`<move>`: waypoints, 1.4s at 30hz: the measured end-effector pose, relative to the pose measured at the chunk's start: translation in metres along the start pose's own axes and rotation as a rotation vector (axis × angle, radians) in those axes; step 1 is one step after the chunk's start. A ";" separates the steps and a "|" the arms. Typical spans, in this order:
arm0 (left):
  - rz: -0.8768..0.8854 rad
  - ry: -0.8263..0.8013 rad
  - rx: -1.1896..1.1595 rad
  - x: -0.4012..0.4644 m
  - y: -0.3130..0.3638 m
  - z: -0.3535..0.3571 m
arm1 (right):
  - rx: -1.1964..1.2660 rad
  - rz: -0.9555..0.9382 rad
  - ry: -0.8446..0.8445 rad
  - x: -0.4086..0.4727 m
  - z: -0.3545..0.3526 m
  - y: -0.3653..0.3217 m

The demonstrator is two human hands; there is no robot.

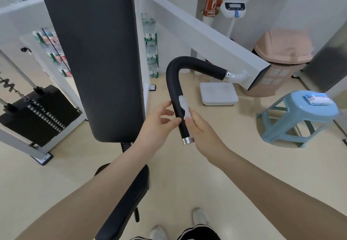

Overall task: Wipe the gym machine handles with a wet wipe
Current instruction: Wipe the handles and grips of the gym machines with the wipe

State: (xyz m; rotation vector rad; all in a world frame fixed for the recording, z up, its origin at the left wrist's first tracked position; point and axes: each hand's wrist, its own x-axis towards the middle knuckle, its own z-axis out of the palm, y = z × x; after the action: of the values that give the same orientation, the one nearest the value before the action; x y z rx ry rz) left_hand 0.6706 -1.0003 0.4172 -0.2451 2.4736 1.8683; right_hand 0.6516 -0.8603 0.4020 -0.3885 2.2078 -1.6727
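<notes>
Beige gym flooring spreads beneath both arms, with a blue stool [298, 111] off beyond the right hand [201, 128], which presses a wet wipe [185, 108] against the curved black handle [177, 89], fingers wrapped behind it. That wipe looks limp, thin and light, best pinched flat against the firm padded grip; the left hand [159, 121] sits just beside the handle, fingers relaxed and apart, thumb tip touching the foam

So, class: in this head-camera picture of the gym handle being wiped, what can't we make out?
- Right hand's fingertips on the wet wipe: hidden behind the handle.
- Print on the wipe packet on the blue stool: too small.
- Characters on the pink bin: blurred.
</notes>
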 end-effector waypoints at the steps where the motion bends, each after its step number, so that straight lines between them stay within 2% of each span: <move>1: -0.006 0.006 0.007 -0.001 -0.001 0.000 | 0.039 0.041 -0.009 -0.007 -0.001 0.001; 5: -0.052 -0.001 -0.032 -0.002 -0.002 0.000 | 0.143 0.126 -0.028 0.003 -0.001 -0.017; 7: -0.056 -0.005 -0.047 -0.001 -0.001 0.000 | 0.168 0.151 0.014 0.012 0.002 -0.027; 13: -0.076 0.000 -0.108 0.004 0.003 -0.003 | -0.051 0.075 0.020 -0.028 0.008 -0.006; 16: -0.206 0.008 -0.209 0.012 0.000 -0.005 | -0.353 0.010 0.001 -0.024 0.014 0.002; 17: -0.266 -0.003 -0.276 0.015 -0.001 -0.008 | -0.486 -0.038 0.000 -0.020 0.016 0.004; 18: -0.326 -0.016 -0.370 0.019 0.000 -0.010 | -0.674 -0.165 0.023 -0.015 0.014 0.005; 20: -0.402 -0.063 -0.501 0.022 0.003 -0.015 | -1.081 -0.511 0.022 -0.009 0.007 0.009; 22: -0.422 -0.079 -0.505 0.026 0.007 -0.017 | -1.347 -0.730 -0.116 0.004 -0.006 0.008; 26: -0.391 0.052 -0.387 0.036 0.012 -0.019 | -1.552 -0.975 -0.308 0.039 -0.026 -0.021; 29: -0.361 0.160 -0.386 0.041 0.018 -0.021 | -1.542 -1.066 -0.293 0.079 -0.031 -0.041; 31: -0.350 0.227 -0.368 0.042 0.022 -0.021 | -1.519 -1.038 -0.258 0.104 -0.034 -0.057; 34: -0.298 0.266 -0.304 0.041 0.025 -0.015 | -1.467 -0.854 -0.206 0.132 -0.044 -0.079; 38: -0.158 0.199 -0.127 0.036 0.028 -0.002 | -1.213 -0.682 -0.091 0.146 -0.059 -0.075; 42: -0.080 0.194 -0.100 0.036 0.035 0.006 | -1.048 -0.482 -0.066 0.152 -0.067 -0.071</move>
State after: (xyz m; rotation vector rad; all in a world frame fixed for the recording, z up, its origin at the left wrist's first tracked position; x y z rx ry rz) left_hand 0.6295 -0.9896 0.4445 -0.5444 2.4473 2.0265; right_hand 0.4863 -0.8837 0.4706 -1.2692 2.9126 -0.4604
